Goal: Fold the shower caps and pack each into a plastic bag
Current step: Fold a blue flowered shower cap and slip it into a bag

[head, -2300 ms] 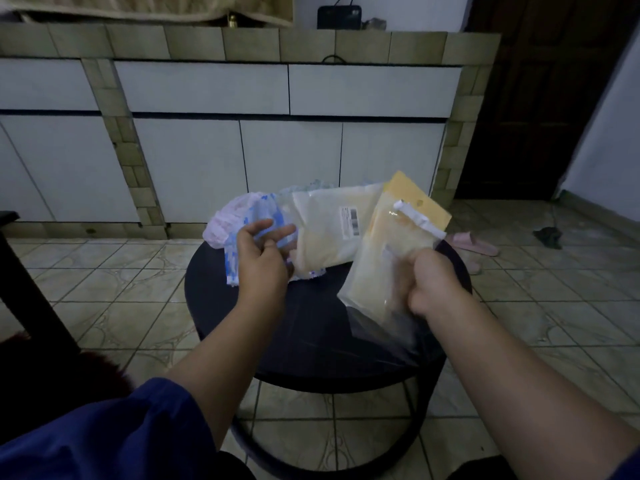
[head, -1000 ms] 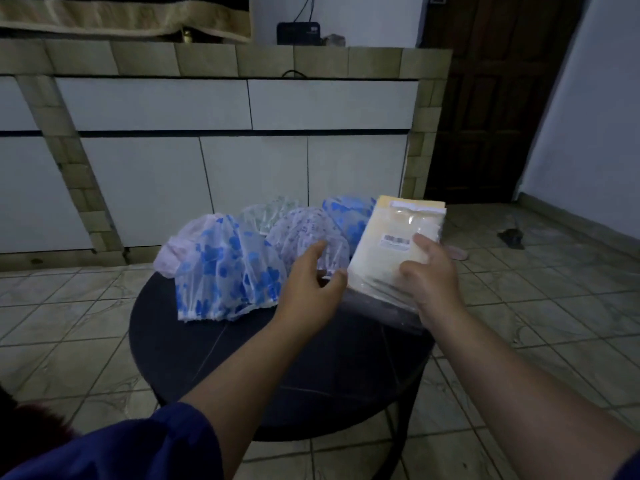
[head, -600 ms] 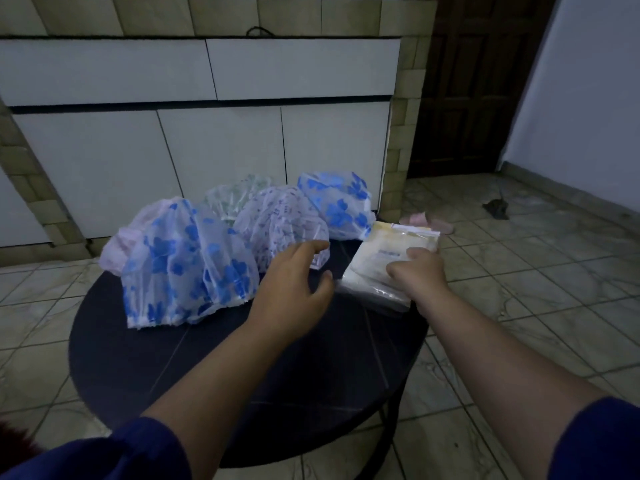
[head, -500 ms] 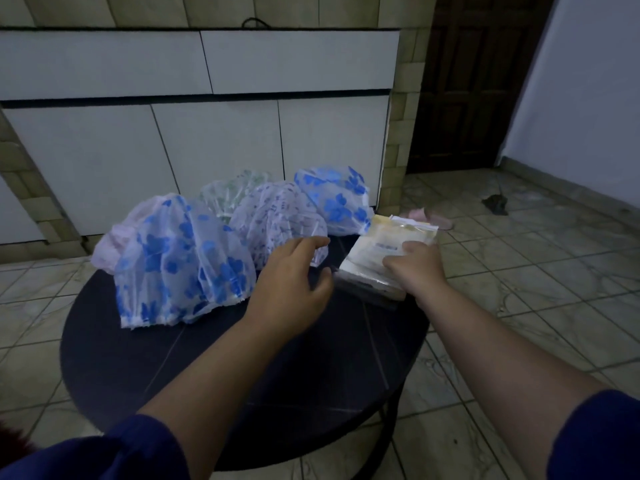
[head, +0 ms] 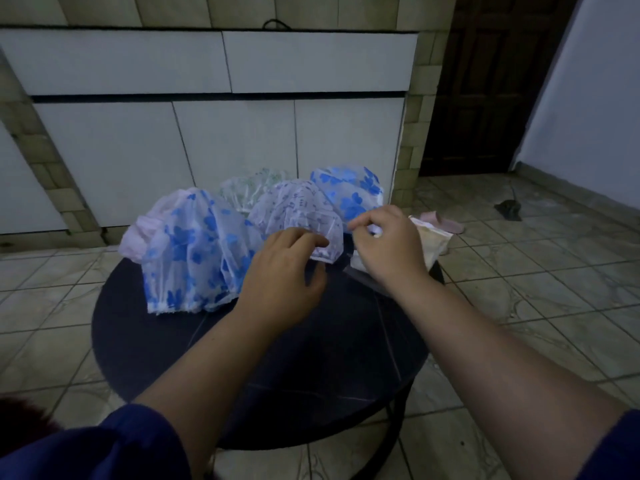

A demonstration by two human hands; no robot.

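Since half a second ago the right hand [head: 388,249] has left the top of the bag stack [head: 433,242] and come left to the hem of the white cap [head: 298,211], where the left hand [head: 284,268] has also closed in. Both hands now pinch that cap's lower edge near frame centre, the left with fingertips on the hem, the right with thumb and forefinger curled on a bit of it. The white cap is translucent with a faint small print, puffed into a dome, its gathered edge touching the dark round tabletop [head: 277,368]. Left of it stands a bigger cap with bold blue flowers [head: 194,258], a pink one [head: 138,233] peeping out behind. Behind are a pale green cap [head: 252,187] and another blue-flowered one [head: 349,188]. The bag stack lies at the tabletop's right edge, partly hidden by the right hand.
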